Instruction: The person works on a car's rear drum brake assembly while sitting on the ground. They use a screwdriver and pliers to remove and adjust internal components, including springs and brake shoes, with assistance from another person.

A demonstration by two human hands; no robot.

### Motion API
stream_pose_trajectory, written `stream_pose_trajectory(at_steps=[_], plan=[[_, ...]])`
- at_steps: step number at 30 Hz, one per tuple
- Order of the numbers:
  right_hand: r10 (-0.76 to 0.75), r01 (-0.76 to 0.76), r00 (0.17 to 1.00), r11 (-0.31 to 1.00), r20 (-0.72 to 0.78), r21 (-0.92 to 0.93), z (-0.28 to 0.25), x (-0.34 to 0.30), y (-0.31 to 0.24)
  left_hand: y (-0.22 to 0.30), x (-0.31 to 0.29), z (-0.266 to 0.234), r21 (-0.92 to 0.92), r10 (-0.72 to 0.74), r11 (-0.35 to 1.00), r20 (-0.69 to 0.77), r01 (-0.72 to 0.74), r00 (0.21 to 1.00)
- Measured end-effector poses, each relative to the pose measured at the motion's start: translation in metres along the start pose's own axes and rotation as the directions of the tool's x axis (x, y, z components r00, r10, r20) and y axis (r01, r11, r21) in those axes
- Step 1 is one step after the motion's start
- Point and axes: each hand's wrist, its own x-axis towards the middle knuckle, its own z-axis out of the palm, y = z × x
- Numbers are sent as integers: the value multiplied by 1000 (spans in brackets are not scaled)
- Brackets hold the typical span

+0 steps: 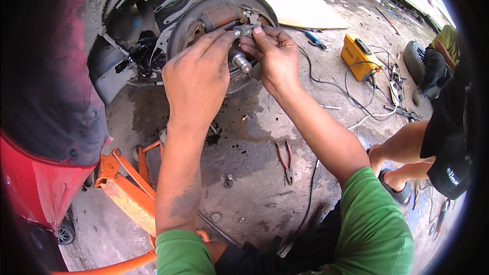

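Observation:
A drum brake assembly with a round dark backing plate (pixel 172 45) hangs in the wheel well ahead of me. Both of my hands meet in front of it. A small silvery metal brake part (pixel 244 31) is between their fingertips. My left hand (pixel 197 77) pinches its left end, fingers pressed together. On its other end is my right hand (pixel 279 60), thumb on top and fingers curled beneath. Just below them the bare wheel spindle (pixel 241 62) sticks out toward me. A rusty brown brake piece (pixel 222 15) shows above my left fingers. My hands hide much of the assembly's middle.
An orange jack (pixel 127 193) stands by the red car body (pixel 41 183) at left. Pliers (pixel 285 163) and loose metal parts lie on the wet concrete. Farther right are a yellow welding machine (pixel 358 57), cables, a tire (pixel 415 61) and two people. A pale board (pixel 303 9) lies behind.

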Motion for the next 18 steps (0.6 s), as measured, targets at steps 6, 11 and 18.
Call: stream_pose_trajectory(at_steps=[6, 11, 18], plan=[[-93, 105, 994, 969, 63, -224, -6, 4, 1, -13, -16, 11, -13, 2, 1000, -105, -3, 995], [-105, 146, 986, 918, 130, -368, -10, 8, -11, -15, -14, 12, -19, 36, 999, -124, -39, 992], [-60, 131, 984, 878, 166, -461, -14, 15, -21, -14, -4, 5, -5, 61, 998, -112, -62, 992]])
